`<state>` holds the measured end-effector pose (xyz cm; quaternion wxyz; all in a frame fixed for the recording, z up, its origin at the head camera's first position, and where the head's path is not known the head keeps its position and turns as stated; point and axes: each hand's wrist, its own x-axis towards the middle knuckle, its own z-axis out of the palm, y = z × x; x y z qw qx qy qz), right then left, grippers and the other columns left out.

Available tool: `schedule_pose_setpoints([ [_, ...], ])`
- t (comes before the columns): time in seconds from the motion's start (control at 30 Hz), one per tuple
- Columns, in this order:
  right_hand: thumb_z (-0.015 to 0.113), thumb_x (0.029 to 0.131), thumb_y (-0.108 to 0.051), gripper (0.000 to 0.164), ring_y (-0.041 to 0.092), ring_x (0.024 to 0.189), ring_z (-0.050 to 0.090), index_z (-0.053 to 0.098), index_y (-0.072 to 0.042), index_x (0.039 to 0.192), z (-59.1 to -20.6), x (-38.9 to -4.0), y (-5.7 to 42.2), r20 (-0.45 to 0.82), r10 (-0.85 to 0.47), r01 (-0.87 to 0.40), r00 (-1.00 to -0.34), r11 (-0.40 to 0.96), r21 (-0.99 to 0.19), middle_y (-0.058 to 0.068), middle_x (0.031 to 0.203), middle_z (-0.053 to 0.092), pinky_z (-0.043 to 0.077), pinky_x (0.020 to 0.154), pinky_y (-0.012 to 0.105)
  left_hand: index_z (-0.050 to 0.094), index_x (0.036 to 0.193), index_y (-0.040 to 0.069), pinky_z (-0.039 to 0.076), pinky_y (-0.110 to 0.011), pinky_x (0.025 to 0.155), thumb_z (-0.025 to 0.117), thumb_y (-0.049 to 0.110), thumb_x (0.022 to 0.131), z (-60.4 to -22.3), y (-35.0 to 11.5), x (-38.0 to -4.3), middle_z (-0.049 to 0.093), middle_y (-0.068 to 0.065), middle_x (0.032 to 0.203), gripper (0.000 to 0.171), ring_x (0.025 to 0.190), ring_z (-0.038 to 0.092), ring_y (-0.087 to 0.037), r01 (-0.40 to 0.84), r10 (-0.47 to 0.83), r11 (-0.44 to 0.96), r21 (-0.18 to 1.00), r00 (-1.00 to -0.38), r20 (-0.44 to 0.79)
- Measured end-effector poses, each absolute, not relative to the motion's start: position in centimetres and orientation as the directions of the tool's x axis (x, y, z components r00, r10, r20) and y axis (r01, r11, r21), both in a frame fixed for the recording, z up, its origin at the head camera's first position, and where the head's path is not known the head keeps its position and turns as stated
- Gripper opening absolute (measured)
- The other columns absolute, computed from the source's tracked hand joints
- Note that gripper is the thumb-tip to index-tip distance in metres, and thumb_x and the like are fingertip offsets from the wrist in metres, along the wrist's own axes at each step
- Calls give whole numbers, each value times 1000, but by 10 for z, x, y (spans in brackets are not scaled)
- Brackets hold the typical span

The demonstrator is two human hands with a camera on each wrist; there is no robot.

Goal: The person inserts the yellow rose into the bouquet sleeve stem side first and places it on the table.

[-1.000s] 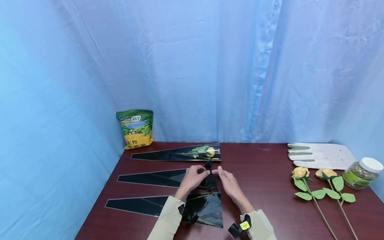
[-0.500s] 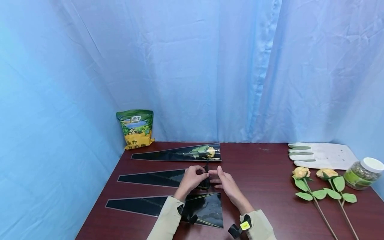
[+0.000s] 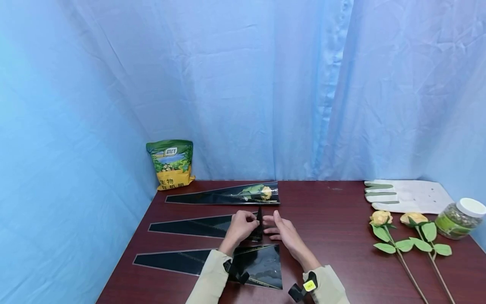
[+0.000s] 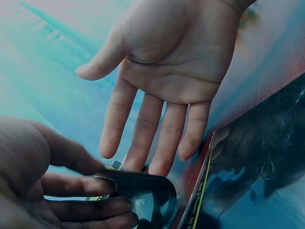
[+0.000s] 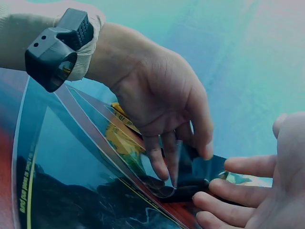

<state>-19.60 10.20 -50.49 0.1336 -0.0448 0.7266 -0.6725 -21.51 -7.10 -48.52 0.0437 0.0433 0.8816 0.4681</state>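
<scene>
My left hand (image 3: 240, 228) pinches the upper layer at the wide end of the middle black flower sleeve (image 3: 190, 226), which stands raised from the table there. In the right wrist view the left thumb and fingers lie on either side of the film's edge. Beside that lifted mouth, my right hand (image 3: 285, 234) has its fingers extended, palm facing the sleeve, fingertips right at the opening. Farther back lies a sleeve (image 3: 205, 196) with a yellow rose (image 3: 266, 193) inside. Nearer me is another flat black sleeve (image 3: 262, 264), partly hidden by the left forearm.
Two yellow artificial roses, one left (image 3: 381, 218) and one right (image 3: 414, 218), lie at the right. Behind them are a white work glove (image 3: 414, 196) and a white-lidded jar (image 3: 459, 217). A green and yellow fertilizer bag (image 3: 171, 164) stands at the back left, before the blue curtain.
The lifted film at the middle sleeve's mouth has shifted slightly left with my left hand. My right hand's fingers have spread and come closer to the opening.
</scene>
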Motion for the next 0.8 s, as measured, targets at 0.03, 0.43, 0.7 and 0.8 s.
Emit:
schedule_pose_setpoints([
  [0.03, 24, 108, -48, 68, 34, 111, 68, 53, 4, 140, -505, -196, 102, -136, -234, 117, -963, 91, -989, 29, 137, 58, 57, 87, 40, 77, 90, 1, 44, -28, 63, 68, 7, 89, -486, -71, -215, 74, -14, 93, 10, 69, 58, -13, 36, 113, 555, 831, -993, -32],
  [0.43, 49, 105, -27, 45, 30, 100, 71, 54, 3, 138, -511, -198, 97, -158, -147, 141, -976, 115, -983, 25, 128, 65, 59, 82, 40, 79, 77, 1, 45, -26, 61, 72, 4, 85, -496, -73, -214, 75, -15, 86, 11, 69, 57, -13, 22, 81, 450, 893, -997, -16],
  [0.7, 60, 100, -31, 39, 16, 79, 69, 62, -4, 128, -515, -210, 93, -166, -101, 141, -981, 220, -965, 16, 112, 72, 59, 67, 34, 78, 74, 1, 44, -25, 59, 78, 7, 82, -503, -69, -217, 75, -13, 81, 10, 66, 56, -12, -17, 33, 421, 907, -999, -34],
  [0.8, 62, 98, -34, 36, 15, 71, 66, 65, -7, 122, -515, -215, 91, -179, -90, 150, -980, 256, -955, 12, 100, 73, 57, 61, 33, 79, 72, 1, 42, -24, 58, 79, 7, 81, -505, -66, -218, 75, -12, 78, 11, 65, 55, -11, -12, 29, 425, 905, -999, -26],
])
